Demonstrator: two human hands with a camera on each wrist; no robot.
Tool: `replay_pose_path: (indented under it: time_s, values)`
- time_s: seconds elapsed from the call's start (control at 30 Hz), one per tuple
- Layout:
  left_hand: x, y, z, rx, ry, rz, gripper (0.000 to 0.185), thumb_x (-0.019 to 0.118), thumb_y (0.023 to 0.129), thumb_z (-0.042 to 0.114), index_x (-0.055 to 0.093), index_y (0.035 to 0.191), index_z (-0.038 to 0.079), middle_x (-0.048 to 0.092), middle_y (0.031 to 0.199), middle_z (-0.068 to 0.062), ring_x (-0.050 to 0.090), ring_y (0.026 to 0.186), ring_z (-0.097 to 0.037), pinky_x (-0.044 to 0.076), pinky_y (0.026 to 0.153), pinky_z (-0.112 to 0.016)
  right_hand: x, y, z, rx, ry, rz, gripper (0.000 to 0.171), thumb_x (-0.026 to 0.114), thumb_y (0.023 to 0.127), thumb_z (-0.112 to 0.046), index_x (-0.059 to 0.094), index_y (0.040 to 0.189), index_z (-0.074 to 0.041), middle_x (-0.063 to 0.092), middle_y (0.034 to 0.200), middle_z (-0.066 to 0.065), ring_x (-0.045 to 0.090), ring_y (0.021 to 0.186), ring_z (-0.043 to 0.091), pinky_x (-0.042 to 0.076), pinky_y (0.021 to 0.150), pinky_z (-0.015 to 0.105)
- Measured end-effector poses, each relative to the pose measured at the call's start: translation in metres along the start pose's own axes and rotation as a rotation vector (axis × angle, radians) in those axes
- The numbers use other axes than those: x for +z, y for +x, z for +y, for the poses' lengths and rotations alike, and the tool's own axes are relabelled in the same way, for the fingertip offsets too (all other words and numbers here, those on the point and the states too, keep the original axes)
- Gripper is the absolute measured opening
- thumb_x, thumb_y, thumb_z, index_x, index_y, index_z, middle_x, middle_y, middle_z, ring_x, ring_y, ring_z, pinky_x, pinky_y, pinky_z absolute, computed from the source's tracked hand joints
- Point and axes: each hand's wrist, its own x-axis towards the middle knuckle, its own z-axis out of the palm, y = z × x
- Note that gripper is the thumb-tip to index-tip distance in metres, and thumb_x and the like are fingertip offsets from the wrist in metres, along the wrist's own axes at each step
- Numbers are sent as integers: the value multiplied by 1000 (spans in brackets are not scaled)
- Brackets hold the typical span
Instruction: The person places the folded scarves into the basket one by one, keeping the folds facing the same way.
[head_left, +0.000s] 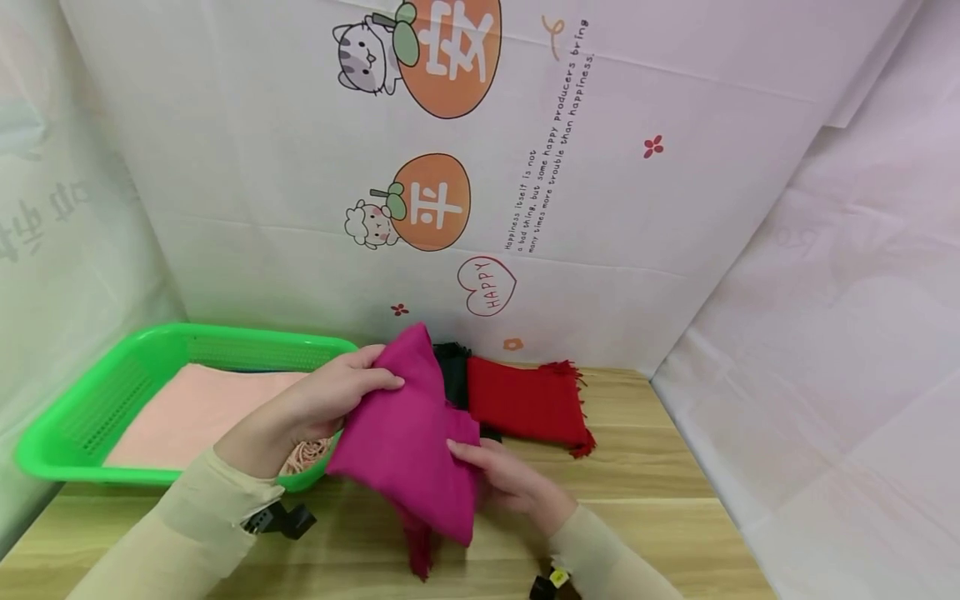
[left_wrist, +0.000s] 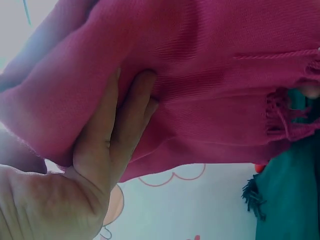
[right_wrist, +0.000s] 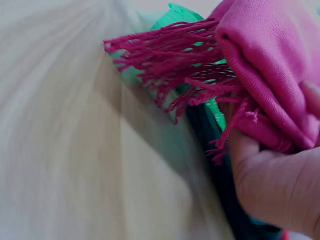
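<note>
A folded magenta scarf [head_left: 412, 425] is held up between both hands over the wooden table. My left hand [head_left: 330, 392] grips its upper left edge, thumb on the near face; in the left wrist view, the fingers [left_wrist: 132, 115] lie against its other side. Lower down at the right edge, my right hand [head_left: 513, 479] pinches the folded layers between thumb and fingers. Loose fringe [right_wrist: 175, 65] hangs out from the folds in the right wrist view.
A green plastic basket [head_left: 176, 333] stands at the left, holding a folded pale pink cloth [head_left: 202, 412] with a fringe. Behind the magenta scarf lie a folded red scarf [head_left: 528, 400] and a dark green one [head_left: 452, 375]. White printed sheets [head_left: 600, 208] wall in the table.
</note>
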Motion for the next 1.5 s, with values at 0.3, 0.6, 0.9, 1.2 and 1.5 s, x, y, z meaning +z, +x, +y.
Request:
replay_pose_path:
  time_s: [0.3,0.6,0.9,1.2,1.5]
  values:
    - [-5,-2,2,4,-50,-6,66,61,112,18,33,170,5,66,130,-18,74,107,-26,65,88,-41,12,19,18,-128,336,-329,35,51,118,-50,75,127,-26,77,122,-11,72,111,4,56,99,26]
    - [-11,-2,-1,5,-109,-34,67,60,113,17,32,172,8,66,132,-15,74,108,-25,64,89,-41,16,28,28,-211,446,-323,32,63,113,-51,79,122,-26,80,117,-11,74,109,5,57,98,25]
    - [-27,-8,-4,-16,-128,-5,70,59,114,21,27,177,15,62,143,-15,72,116,-27,64,94,-43,15,30,31,-304,451,-197,27,75,107,-37,72,128,-21,80,121,-5,76,113,10,60,100,29]
    - [-54,-16,-15,-25,-116,47,72,59,117,24,23,177,12,59,148,-16,72,120,-27,63,99,-44,17,31,16,-335,456,-56,37,77,106,-26,63,139,-16,77,128,2,74,119,18,60,105,38]
    - [-79,-23,-30,-74,-104,107,78,59,117,29,15,180,16,55,155,-18,73,121,-28,63,99,-46,18,35,-6,-284,275,32,43,58,114,-15,46,155,-8,68,140,7,70,126,23,59,108,45]
